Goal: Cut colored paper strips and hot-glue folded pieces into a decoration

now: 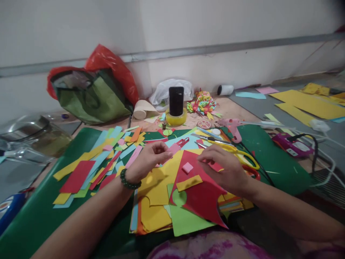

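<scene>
My left hand (153, 156), wearing a dark green bead bracelet (130, 180), hovers over yellow paper with its thumb and fingers drawn together. Pink paper (174, 147) shows right at its fingertips, beside a red clip (184, 142); whether they grip it is unclear. Opposite, my right hand (223, 167) has its fingers curled in a pinch above red paper (198, 192), and anything in them is too small to make out. Between the hands a small pink folded square (188, 167) lies on the red sheet. Just nearer me are a yellow strip (189, 183) and a green sheet (188, 219).
Yellow-handled scissors (249, 158) and a cutter (210, 139) lie beyond my right hand. Paper strips (79, 176) spread left on a green mat (288, 169). Behind are a pink glue gun (233, 127), a phone (176, 100) on a tape roll (176, 118), and a purple power socket (292, 145).
</scene>
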### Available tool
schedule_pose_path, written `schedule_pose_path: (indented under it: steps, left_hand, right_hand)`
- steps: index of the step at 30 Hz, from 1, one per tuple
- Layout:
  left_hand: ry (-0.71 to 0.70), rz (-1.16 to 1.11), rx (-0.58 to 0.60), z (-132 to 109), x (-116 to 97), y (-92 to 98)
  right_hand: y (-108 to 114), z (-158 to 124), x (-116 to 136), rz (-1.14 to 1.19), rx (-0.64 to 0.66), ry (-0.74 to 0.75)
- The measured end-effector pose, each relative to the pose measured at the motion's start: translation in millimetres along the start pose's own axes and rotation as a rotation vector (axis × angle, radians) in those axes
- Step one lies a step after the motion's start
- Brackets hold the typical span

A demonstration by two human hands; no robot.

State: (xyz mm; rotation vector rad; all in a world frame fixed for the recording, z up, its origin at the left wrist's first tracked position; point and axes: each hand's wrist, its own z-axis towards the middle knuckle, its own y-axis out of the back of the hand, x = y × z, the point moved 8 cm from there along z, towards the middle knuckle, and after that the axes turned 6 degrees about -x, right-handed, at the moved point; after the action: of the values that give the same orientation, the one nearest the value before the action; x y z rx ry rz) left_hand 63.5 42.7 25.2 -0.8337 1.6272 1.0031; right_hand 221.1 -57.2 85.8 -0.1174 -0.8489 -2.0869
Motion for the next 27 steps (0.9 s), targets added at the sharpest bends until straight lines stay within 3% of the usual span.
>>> schedule_pose_path:
  steps: [4,7,12,16,18,20,23,25,27]
  left_hand:
    - [0.185,-0.381,0.067,-15,11,-26.4]
    - [0.249,-0.507,0.068,-24,15,-40.9]
    - [0.267,-0.553,0.042,-28,15,-42.7]
    - [0.195,-0.386,0.11,-29,16,-43.7]
    - [0.134,-0.243,0.181,-33,14,-48.3]
    - [0.067,-0.085,0.241,-37,12,-54.1]
    - [-0.048,0.188,0.263,-39,10,-61.2]
    - [-0.109,0.342,0.256,-38,11,-65.0]
    - [-0.127,0.464,0.248,-36,15,-67.1]
  right_hand:
    - [-14,-6,30,-0.254,0.01,0.33]
    - [-21,-12,47,-0.336,0.017,0.538]
    - [-21,-11,42,-0.162,0.036,0.446]
    - [-13,-15,36,-0.177,0.032,0.382]
    - [4,-14,14,-0.239,-0.001,0.237]
    - [27,-15,-30,-0.409,0.013,-0.028]
    - [59,-30,-116,-0.797,0.248,-0.483]
    - [72,-36,-159,-0.892,0.333,-0.628]
    - [72,-36,-191,-0.828,0.333,-0.726]
